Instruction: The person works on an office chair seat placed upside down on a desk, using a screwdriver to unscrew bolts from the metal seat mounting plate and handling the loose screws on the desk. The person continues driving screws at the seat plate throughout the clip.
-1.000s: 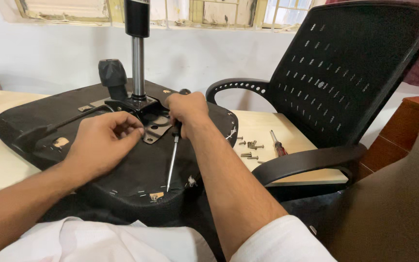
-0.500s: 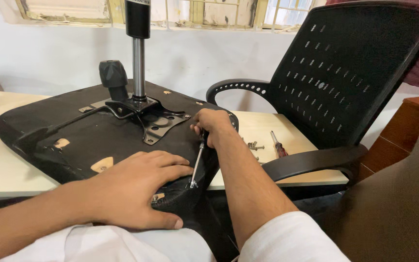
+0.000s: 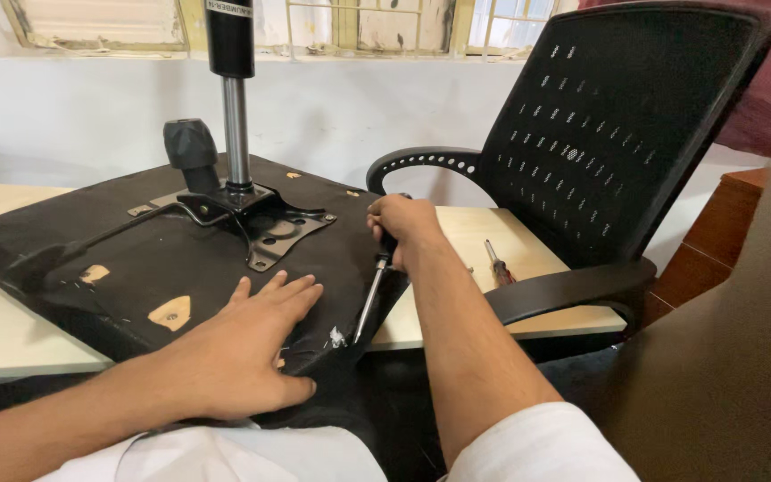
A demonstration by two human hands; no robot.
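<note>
Screwdriver (image 3: pixel 369 299) runs from the right hand (image 3: pixel 403 228) — fist closed on its handle — toward 7 o'clock, tip at the seat (image 3: pixel 136 268) edge just right of the flat-spread left hand (image 3: pixel 243 353).

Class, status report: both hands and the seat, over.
Left hand flat on upturned black chair seat. Right hand gripping steel-shafted screwdriver, tip at seat edge. Nothing obstructing.
</note>
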